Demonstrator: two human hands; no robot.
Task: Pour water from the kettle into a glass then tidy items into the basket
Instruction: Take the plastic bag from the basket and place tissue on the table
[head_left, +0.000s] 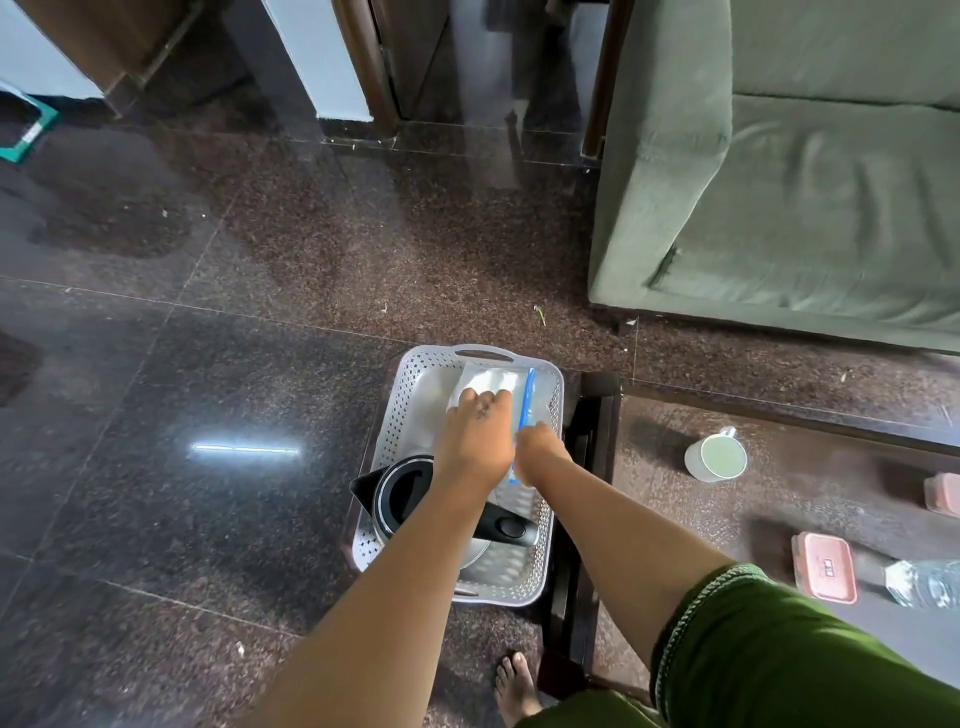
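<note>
Partly hidden: left hand (475, 434), right hand (540, 451) grasp clear bag (498, 382) over basket (400, 410); kettle (402, 493) under forearm.

Kettle (415, 493) upright in perforated basket (540, 566).

- Daylit and moderately bright overall, softer and dimmer toward the far doorway.
- A hard white streak of glare on the polished floor (156, 395), well to the left of the left hand's fingers (480, 400).
- Broad pale sheen across the tiles beyond the fingers, mirroring the walls.
- Soft shadow under the mug (715, 457), to the right of the right hand's fingers (540, 434).
- Slight motion blur on both hands and the plastic packet (488, 382) at the fingertips.
- Wide-angle bending of straight lines toward the edges; sofa (810, 197) stretched and smeared.
</note>
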